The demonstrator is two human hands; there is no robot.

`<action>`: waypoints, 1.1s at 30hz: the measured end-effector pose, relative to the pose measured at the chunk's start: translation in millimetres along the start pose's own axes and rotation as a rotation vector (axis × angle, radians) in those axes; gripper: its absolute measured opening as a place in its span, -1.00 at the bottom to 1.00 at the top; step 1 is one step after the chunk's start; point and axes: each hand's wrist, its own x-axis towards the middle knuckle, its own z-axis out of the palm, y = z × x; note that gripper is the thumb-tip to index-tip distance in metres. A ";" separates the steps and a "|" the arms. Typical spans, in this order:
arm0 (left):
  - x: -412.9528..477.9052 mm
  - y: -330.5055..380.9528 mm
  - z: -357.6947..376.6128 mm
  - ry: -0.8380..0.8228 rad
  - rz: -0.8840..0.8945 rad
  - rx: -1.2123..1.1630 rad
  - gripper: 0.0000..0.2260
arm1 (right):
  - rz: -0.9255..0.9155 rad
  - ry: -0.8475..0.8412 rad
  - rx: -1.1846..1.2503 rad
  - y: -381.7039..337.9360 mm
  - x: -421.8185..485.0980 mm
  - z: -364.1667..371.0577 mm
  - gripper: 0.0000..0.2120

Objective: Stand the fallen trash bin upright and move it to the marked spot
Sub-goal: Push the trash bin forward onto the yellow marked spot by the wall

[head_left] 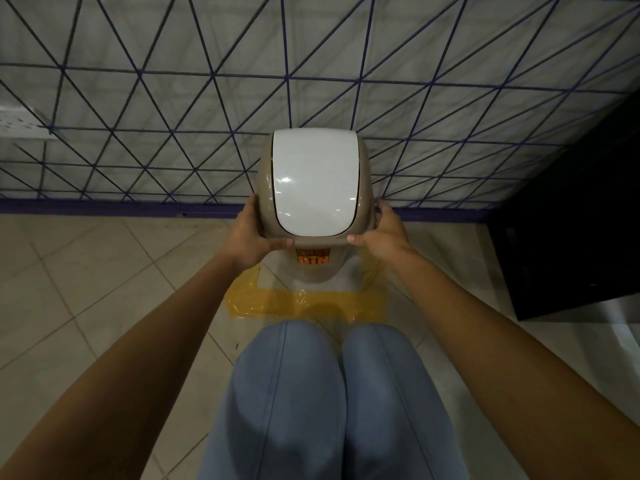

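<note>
The trash bin (315, 181) stands upright in front of me, seen from above: a beige lid frame with a glossy white swing flap, and a white body with an orange label below. My left hand (247, 237) grips the lid's left side and my right hand (384, 233) grips its right side, thumbs on the near rim. The bin's base sits inside a square of yellow tape (304, 301) on the tiled floor, close to the wall. Whether the base touches the floor is hidden by the lid.
A grey wall with a dark blue triangle pattern (173, 133) rises right behind the bin. A black cabinet (568, 237) stands at the right. My knees in light blue jeans (329, 393) are just before the tape. Beige floor tiles (86, 271) stretch to the left.
</note>
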 end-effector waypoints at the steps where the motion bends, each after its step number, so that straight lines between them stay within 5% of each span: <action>1: 0.3 -0.8 -0.3 -0.005 0.000 0.007 -0.13 | -0.002 0.011 0.003 -0.5 0.2 0.5 -0.08; 24: 6.3 -6.7 -11.4 0.016 -0.069 0.138 -0.05 | -0.211 -0.045 -0.105 7.6 -2.2 3.3 -0.23; 33: 5.0 10.5 -9.8 0.045 0.109 0.311 0.16 | -0.396 -0.043 -0.263 -4.6 -5.7 1.8 0.14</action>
